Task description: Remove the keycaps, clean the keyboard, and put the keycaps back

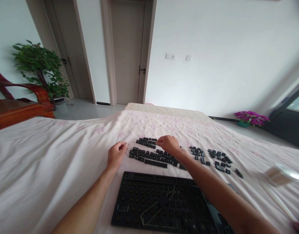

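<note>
A black keyboard (pixel 149 195) with most keycaps off lies on the cloth before me, its bare key posts showing. Thin bent metal wires (pixel 150 216) rest on top of it. Beyond it, loose black keycaps (pixel 149 153) are laid out in rows, with a long spacebar (pixel 155 163) at the front. My right hand (pixel 168 144) is closed in a pinch at the back rows, fingertips by the keycaps; what it holds, if anything, is hidden. To the left of the rows, my left hand (pixel 117 154) hovers with fingers curled together, their contents unclear. My right forearm covers part of the keyboard.
More keycap groups (pixel 219 156) lie to the right. A blurred clear container (pixel 282 175) stands at the right on the flowered cloth (pixel 91 146). Past the cloth are a wooden chair (pixel 22 107), a green plant (pixel 39 65), purple flowers (pixel 253 117) and two doors.
</note>
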`<state>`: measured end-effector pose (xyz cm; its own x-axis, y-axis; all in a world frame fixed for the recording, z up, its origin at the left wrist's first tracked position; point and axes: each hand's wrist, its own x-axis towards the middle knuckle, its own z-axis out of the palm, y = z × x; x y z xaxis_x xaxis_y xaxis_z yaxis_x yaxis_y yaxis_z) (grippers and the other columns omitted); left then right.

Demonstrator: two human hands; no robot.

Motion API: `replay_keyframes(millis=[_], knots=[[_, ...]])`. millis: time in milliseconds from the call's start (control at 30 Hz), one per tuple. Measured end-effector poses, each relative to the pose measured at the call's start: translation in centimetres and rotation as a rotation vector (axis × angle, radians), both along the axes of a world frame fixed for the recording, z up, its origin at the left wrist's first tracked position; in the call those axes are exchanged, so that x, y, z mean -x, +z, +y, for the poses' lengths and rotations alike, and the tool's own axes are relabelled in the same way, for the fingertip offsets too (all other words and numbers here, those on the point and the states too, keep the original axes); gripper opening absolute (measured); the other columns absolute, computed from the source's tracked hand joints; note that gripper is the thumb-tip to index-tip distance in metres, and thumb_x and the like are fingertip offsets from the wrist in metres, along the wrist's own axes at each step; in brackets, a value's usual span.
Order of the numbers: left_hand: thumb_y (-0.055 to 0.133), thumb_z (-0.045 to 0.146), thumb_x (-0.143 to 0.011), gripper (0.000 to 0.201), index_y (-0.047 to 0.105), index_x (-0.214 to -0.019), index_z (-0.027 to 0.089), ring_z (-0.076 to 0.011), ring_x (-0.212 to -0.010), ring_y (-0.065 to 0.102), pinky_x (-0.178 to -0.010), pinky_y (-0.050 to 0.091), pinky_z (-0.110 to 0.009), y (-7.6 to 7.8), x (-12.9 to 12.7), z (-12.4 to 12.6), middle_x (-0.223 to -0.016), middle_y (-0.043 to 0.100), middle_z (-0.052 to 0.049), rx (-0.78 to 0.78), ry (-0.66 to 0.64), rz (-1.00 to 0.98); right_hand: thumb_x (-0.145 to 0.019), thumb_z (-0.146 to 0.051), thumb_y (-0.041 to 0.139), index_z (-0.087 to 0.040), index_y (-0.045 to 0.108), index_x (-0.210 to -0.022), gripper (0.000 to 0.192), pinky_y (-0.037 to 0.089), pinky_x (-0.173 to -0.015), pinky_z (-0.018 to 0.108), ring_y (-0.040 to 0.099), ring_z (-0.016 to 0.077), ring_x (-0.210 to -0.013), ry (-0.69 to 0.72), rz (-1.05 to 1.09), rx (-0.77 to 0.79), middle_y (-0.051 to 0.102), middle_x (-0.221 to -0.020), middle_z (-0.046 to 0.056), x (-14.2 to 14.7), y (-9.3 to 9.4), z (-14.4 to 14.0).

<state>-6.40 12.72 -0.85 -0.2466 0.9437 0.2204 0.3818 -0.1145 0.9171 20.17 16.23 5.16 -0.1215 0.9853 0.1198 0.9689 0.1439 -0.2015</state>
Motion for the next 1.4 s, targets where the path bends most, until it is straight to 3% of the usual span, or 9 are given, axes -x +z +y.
replay_keyframes(millis=[300, 567, 767, 1000, 1200, 1400], knots=[[0.056, 0.048, -0.079, 0.031, 0.069, -0.083, 0.02, -0.0178, -0.065, 0.067, -0.065, 0.047, -0.026, -0.1, 0.0, 0.0, -0.074, 0.072, -0.002, -0.006, 0.0, 0.004, -0.073, -0.033, 0.067, -0.034, 0.078, -0.082, 0.014, 0.041, -0.082, 0.028, 0.064, 0.0202, -0.091, 0.037, -0.039, 0.086, 0.075, -0.083, -0.001, -0.3, 0.0, -1.7], [0.056, 0.047, -0.079, 0.031, 0.069, -0.083, 0.02, -0.0178, -0.064, 0.067, -0.065, 0.047, -0.026, -0.1, 0.0, 0.1, -0.074, 0.072, -0.002, 0.0, -0.002, 0.002, -0.073, -0.033, 0.067, -0.033, 0.078, -0.085, 0.016, 0.042, -0.08, 0.028, 0.065, 0.0194, -0.087, -0.027, -0.006, 0.051, 0.074, -0.079, -0.002, -1.1, -0.7, 0.3], [0.056, 0.048, -0.08, 0.032, 0.069, -0.085, 0.02, -0.0179, -0.064, 0.067, -0.064, 0.048, -0.025, -0.3, 0.1, 0.2, -0.074, 0.072, -0.002, -0.006, 0.003, 0.01, -0.074, -0.033, 0.066, -0.035, 0.078, -0.085, 0.016, 0.04, -0.086, 0.03, 0.065, 0.0199, -0.089, -0.005, 0.006, 0.055, 0.075, -0.079, -0.002, -0.9, -1.0, 0.7], [0.055, 0.048, -0.08, 0.032, 0.069, -0.083, 0.019, -0.018, -0.065, 0.067, -0.062, 0.048, -0.025, -0.3, 0.1, 0.2, -0.073, 0.072, -0.002, -0.023, 0.002, 0.002, -0.08, -0.037, 0.061, -0.035, 0.077, -0.092, 0.02, 0.042, -0.086, 0.029, 0.066, 0.0191, -0.091, -0.02, 0.037, 0.043, 0.076, -0.09, -0.003, -1.8, -0.3, 0.1], [0.056, 0.048, -0.078, 0.033, 0.069, -0.083, 0.019, -0.0182, -0.065, 0.067, -0.062, 0.048, -0.025, -0.1, 0.0, -0.1, -0.073, 0.073, -0.003, -0.005, 0.007, -0.014, -0.079, -0.038, 0.062, -0.033, 0.078, -0.088, 0.019, 0.044, -0.079, 0.029, 0.067, 0.0199, -0.084, -0.038, -0.001, 0.084, 0.075, -0.085, -0.001, -3.6, 0.9, -1.1], [0.057, 0.049, -0.077, 0.034, 0.07, -0.084, 0.018, -0.0184, -0.066, 0.067, -0.062, 0.049, -0.025, -0.2, 0.0, 0.0, -0.074, 0.072, -0.004, -0.008, -0.002, -0.027, -0.073, -0.04, 0.067, -0.032, 0.079, -0.082, 0.017, 0.043, -0.081, 0.03, 0.066, 0.0217, -0.087, -0.032, -0.081, 0.112, 0.075, -0.084, 0.0, -4.1, 0.6, -2.3]])
